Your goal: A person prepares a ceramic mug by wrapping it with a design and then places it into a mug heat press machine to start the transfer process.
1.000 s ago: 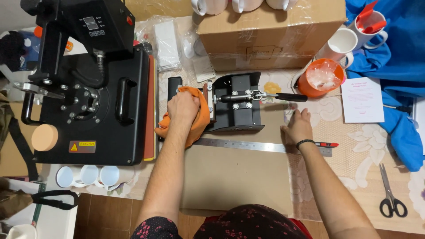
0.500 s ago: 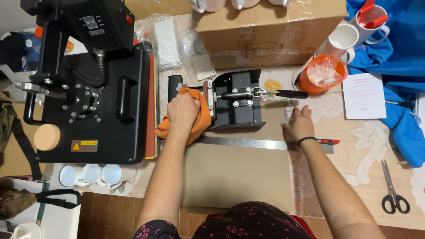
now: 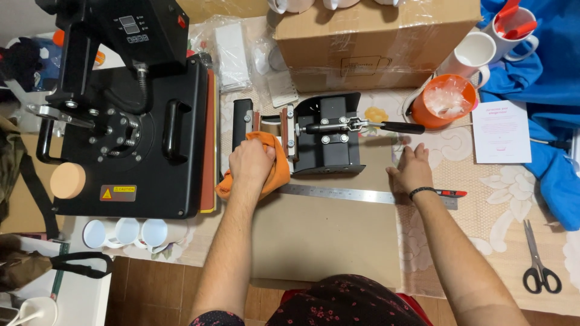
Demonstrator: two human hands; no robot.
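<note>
My left hand (image 3: 252, 162) grips an orange cloth (image 3: 273, 176) bunched against the left end of a small black mug press (image 3: 326, 134). The press has a lever with a black handle (image 3: 401, 127) pointing right. My right hand (image 3: 412, 169) rests flat on the table just right of the press, below the lever handle, fingers spread and holding nothing. A steel ruler (image 3: 350, 194) lies along the front of the press, between my two hands.
A large black flat heat press (image 3: 130, 115) stands at left. Behind are a cardboard box (image 3: 374, 42), white mugs (image 3: 474, 51) and an orange cup (image 3: 443, 100). A white card (image 3: 500, 131), blue cloth (image 3: 550, 90) and scissors (image 3: 539, 259) lie at right. More white mugs (image 3: 130, 232) sit front left.
My right hand has shifted slightly up toward the lever handle. My left hand stays on the orange cloth at the press's end.
</note>
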